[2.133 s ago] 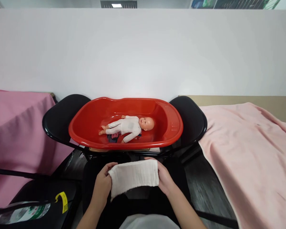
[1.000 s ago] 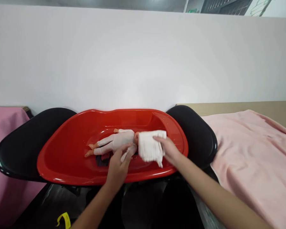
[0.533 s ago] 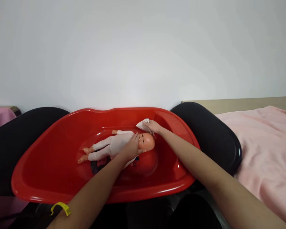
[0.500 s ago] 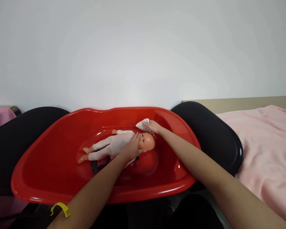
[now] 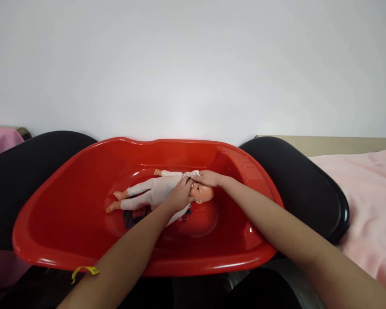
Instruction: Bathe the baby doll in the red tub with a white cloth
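A baby doll in white clothes lies on its back in a red baby bathtub, its head to the right and its bare feet to the left. My left hand is closed about the doll's neck and chin. Against the far side of the doll's face, my right hand presses a white cloth, its fingers bent over it. Part of the cloth and the doll's lower face are hidden by my hands.
Black seats flank the tub on both sides. At the right is a bed with a pink sheet; another pink cover shows at the far left. Behind the tub rises a plain wall. A yellow band hangs by my left forearm.
My right hand has brought the white cloth down from above the doll's head onto the side of its face. My left hand stays at the neck. The view has shifted slightly.
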A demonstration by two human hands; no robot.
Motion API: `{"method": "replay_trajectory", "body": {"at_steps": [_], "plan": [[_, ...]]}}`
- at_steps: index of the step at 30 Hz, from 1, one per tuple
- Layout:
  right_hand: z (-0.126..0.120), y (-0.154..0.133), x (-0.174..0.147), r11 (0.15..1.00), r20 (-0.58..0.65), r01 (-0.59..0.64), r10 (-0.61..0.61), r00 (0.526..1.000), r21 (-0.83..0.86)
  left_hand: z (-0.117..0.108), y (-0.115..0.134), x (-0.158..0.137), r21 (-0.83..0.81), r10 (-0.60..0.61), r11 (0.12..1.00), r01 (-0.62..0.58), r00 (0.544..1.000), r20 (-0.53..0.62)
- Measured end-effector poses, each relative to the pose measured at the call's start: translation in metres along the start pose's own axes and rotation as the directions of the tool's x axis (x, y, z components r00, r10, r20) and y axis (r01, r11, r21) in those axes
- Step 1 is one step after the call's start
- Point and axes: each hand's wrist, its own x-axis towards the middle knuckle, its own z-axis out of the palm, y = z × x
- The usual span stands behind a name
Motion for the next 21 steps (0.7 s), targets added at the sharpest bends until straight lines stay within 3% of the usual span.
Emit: {"method": "replay_trajectory", "body": {"at_steps": [4, 8, 15, 21], "plan": [[-0.001, 0.005, 0.001, 0.995, 0.024, 0.007, -0.004, 1.0, -0.104, 0.002, -0.002, 0.001, 0.154, -0.013, 0.988, 0.009, 1.0, 0.027], [-0.008, 0.007, 0.003, 0.971, 0.101, -0.068, 0.093, 0.991, -0.229, 0.002, 0.0, 0.0, 0.224, -0.044, 0.974, 0.038, 0.999, 0.026], [-0.025, 0.01, 0.0, 0.939, 0.025, -0.271, 0.282, 0.959, -0.21, -0.001, -0.001, 0.0, 0.177, -0.055, 0.983, 0.051, 0.998, 0.017], [-0.043, 0.016, 0.0, 0.889, 0.009, -0.332, 0.353, 0.936, -0.316, -0.002, -0.003, 0.001, 0.15, -0.04, 0.988, 0.045, 0.998, -0.037]]}}
